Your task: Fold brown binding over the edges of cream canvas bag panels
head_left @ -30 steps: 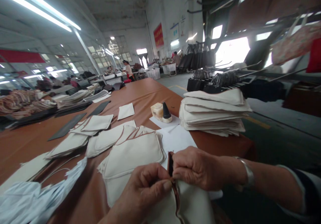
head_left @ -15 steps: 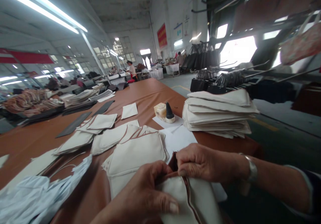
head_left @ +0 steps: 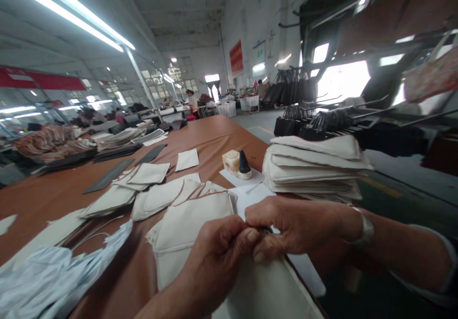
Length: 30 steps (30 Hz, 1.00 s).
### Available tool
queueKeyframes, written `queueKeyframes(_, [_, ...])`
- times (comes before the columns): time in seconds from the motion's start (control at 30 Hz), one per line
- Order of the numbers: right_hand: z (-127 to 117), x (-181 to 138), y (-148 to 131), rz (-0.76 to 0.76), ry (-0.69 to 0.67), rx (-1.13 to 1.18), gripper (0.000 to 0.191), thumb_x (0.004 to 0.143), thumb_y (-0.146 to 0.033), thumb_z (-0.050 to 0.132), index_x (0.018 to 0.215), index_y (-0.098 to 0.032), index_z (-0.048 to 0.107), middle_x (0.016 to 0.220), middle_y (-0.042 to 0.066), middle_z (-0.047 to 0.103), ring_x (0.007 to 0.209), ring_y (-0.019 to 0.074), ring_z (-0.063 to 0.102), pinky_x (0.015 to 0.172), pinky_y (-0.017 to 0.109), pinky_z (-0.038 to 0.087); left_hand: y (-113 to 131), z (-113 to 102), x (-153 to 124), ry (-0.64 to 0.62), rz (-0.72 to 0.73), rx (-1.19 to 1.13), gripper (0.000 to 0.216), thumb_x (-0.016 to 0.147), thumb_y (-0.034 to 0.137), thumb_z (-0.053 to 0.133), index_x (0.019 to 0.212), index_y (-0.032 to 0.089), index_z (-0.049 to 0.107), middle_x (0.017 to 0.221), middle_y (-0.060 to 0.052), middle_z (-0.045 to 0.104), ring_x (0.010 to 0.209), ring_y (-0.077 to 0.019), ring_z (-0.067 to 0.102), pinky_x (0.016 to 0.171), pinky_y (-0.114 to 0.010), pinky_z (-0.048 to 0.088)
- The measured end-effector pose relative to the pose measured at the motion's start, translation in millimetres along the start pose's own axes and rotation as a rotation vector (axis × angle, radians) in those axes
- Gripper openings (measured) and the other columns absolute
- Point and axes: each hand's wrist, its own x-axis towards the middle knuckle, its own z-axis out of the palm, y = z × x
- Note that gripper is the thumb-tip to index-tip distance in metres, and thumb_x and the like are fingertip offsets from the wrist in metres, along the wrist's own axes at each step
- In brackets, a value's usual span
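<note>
While left hand [head_left: 218,254] and right hand [head_left: 288,226] pinch its far edge fingertip to fingertip, cream pouch [head_left: 265,293] lies nearer the person.

I see left hand [head_left: 214,257] and right hand [head_left: 289,226] meeting lower centre on a canvas panel [head_left: 265,290]. Panel stack [head_left: 315,166] on table [head_left: 207,138], centre right; loose panels [head_left: 150,173] centre left; plastic bags [head_left: 53,276] lower left.

Going by my feed, the landmark is the black cone-topped bottle [head_left: 244,163] on the brown table [head_left: 211,135]. A yellowish block [head_left: 232,159] sits just left of it, and white paper [head_left: 239,179] lies under both. Right of it there's a tall stack of cream pieces [head_left: 315,166]. Left of it is one cream square [head_left: 187,159], with dark strips [head_left: 109,176] further left.
</note>
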Motion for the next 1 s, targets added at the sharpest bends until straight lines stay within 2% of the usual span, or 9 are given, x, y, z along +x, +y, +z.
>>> queueKeyframes(0.1, [-13.6, -0.9, -9.3, -0.042, 0.009, 0.096, 0.035, 0.087, -0.037, 0.069, 0.068, -0.010, 0.055, 0.063, -0.004, 0.045, 0.058, 0.0055, 0.041, 0.053, 0.017, 0.032, -2.0, -26.0, 7.0, -0.253, 0.007, -0.057, 0.048, 0.088, 0.061, 0.057, 0.074, 0.015, 0.058, 0.068, 0.003, 0.046, 0.063, -0.0100, 0.040, 0.058, -0.019, 0.036])
queueKeyframes(0.2, [-40.0, -16.0, -7.8, -0.078, 0.115, 0.198, 0.030, 0.086, -0.036, 0.071, 0.076, -0.008, 0.065, 0.075, 0.001, 0.055, 0.070, 0.0103, 0.051, 0.065, 0.021, 0.041, -24.3, -56.1, 9.5, -0.430, -0.110, -0.023, 0.041, 0.076, 0.053, 0.075, 0.086, 0.014, 0.068, 0.080, 0.000, 0.061, 0.075, -0.0147, 0.052, 0.073, -0.022, 0.044])
queueKeyframes(0.37, [-72.3, -37.4, 24.5, 0.047, 0.144, -0.142, 0.022, 0.084, -0.031, 0.071, 0.079, -0.010, 0.072, 0.094, 0.010, 0.065, 0.092, 0.0203, 0.060, 0.087, 0.032, 0.047, -46.9, -74.0, -1.3, -0.294, -0.172, 0.158, 0.026, 0.077, 0.037, 0.077, 0.071, 0.014, 0.066, 0.070, 0.003, 0.056, 0.066, -0.0109, 0.045, 0.061, -0.018, 0.037])
queueKeyframes(0.47, [-48.7, -20.6, 29.4, 0.037, 0.256, -0.367, 0.037, 0.081, -0.033, 0.075, 0.112, -0.012, 0.071, 0.114, 0.014, 0.065, 0.109, 0.0242, 0.059, 0.100, 0.035, 0.044, -29.7, -55.0, -1.4, -0.204, -0.114, 0.275, 0.033, 0.080, 0.036, 0.073, 0.061, 0.015, 0.057, 0.063, 0.005, 0.042, 0.060, -0.0089, 0.035, 0.051, -0.020, 0.026])
queueKeyframes(0.57, [-0.6, 11.0, 19.4, -0.058, 0.184, -0.170, 0.075, 0.076, -0.042, 0.079, 0.140, -0.017, 0.050, 0.128, 0.011, 0.061, 0.112, 0.0217, 0.060, 0.096, 0.030, 0.047, -10.7, -34.3, 10.7, -0.181, -0.056, 0.280, 0.021, 0.083, 0.028, 0.067, 0.067, 0.014, 0.063, 0.064, 0.004, 0.046, 0.062, -0.0099, 0.038, 0.053, -0.020, 0.027])
queueKeyframes(0.7, [47.9, 34.2, 29.0, 0.001, 0.227, -0.151, 0.064, 0.062, -0.047, 0.086, 0.113, -0.016, 0.063, 0.099, 0.004, 0.068, 0.084, 0.0183, 0.062, 0.074, 0.025, 0.047, -21.5, -38.1, 22.7, -0.298, -0.148, -0.013, 0.029, 0.089, 0.039, 0.063, 0.081, 0.012, 0.070, 0.067, 0.003, 0.050, 0.062, -0.0099, 0.039, 0.057, -0.020, 0.031])
queueKeyframes(0.8, [58.2, 25.1, 51.6, -0.034, 0.271, -0.279, 0.028, 0.076, -0.041, 0.078, 0.081, -0.015, 0.067, 0.073, 0.001, 0.061, 0.072, 0.0148, 0.054, 0.069, 0.026, 0.040, -57.0, -48.0, 16.8, -0.290, -0.250, -0.201, 0.056, 0.092, 0.061, 0.048, 0.086, 0.009, 0.069, 0.066, 0.000, 0.050, 0.058, -0.0096, 0.041, 0.053, -0.020, 0.031])
queueKeyframes(0.87, [57.9, 13.3, 62.4, -0.059, 0.322, -0.269, 0.031, 0.084, -0.037, 0.071, 0.066, -0.014, 0.060, 0.063, 0.000, 0.054, 0.068, 0.0131, 0.050, 0.068, 0.026, 0.037, -81.2, -45.3, 9.0, -0.301, -0.283, -0.247, 0.064, 0.091, 0.068, 0.044, 0.096, 0.009, 0.069, 0.062, 0.001, 0.050, 0.049, -0.0087, 0.040, 0.046, -0.020, 0.028])
queueKeyframes(1.0, [54.8, -2.8, 64.3, 0.020, 0.424, 0.040, 0.034, 0.085, -0.038, 0.070, 0.065, -0.013, 0.059, 0.066, 0.000, 0.055, 0.066, 0.0107, 0.051, 0.062, 0.023, 0.036, -95.1, -26.8, -1.6, -0.291, -0.256, -0.418, 0.055, 0.071, 0.054, 0.080, 0.103, 0.012, 0.066, 0.076, 0.000, 0.056, 0.056, -0.0069, 0.044, 0.053, -0.018, 0.033])
